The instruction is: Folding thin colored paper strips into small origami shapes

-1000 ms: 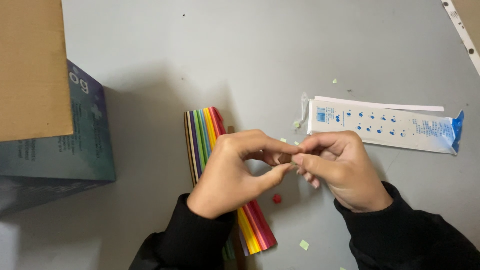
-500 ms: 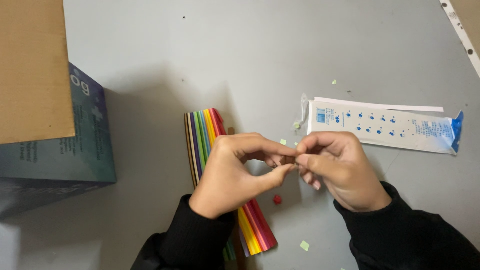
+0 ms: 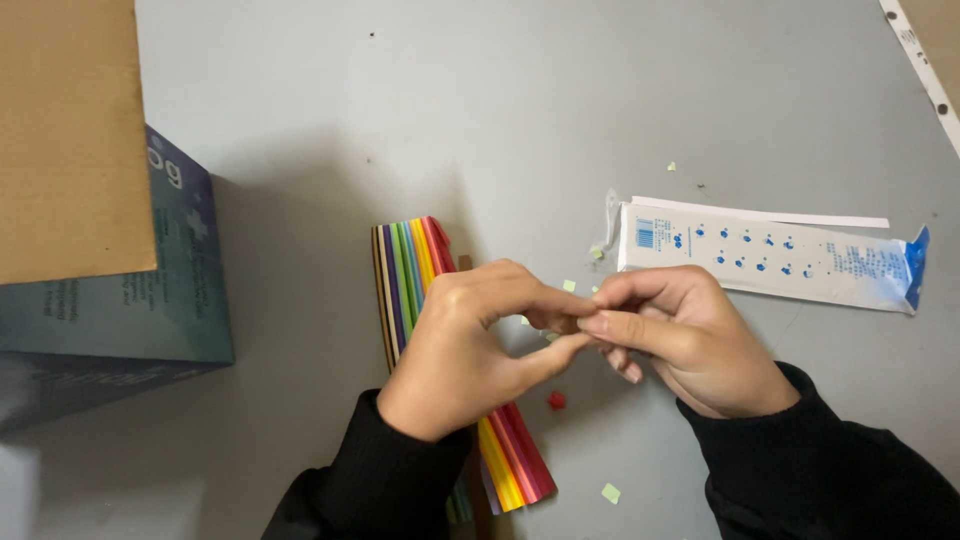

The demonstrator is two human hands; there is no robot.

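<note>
Grey and mostly bare, the table (image 3: 560,110) fills my view from above. My left hand (image 3: 465,350) and right hand (image 3: 690,340) meet at its middle, fingertips touching, with the thumb and forefinger of each pinched together on something very small between them; it is too tiny and too covered for me to tell what it is. Both wrists are in black sleeves (image 3: 840,470).

Under my left hand lies a stack of paper strips (image 3: 405,265) in rainbow colours, fanned slightly, running from above the knuckles down toward the bottom edge. Just beside the strips, below my joined fingers, I see a small red bead (image 3: 556,400) on the table. A few pale green paper scraps (image 3: 610,492) are scattered near my hands.

Beyond my right hand lies a long white packet (image 3: 770,260) with blue print, torn open at its blue end. At the far left stands a dark box (image 3: 150,300), with a brown cardboard flap (image 3: 65,140) over it.
</note>
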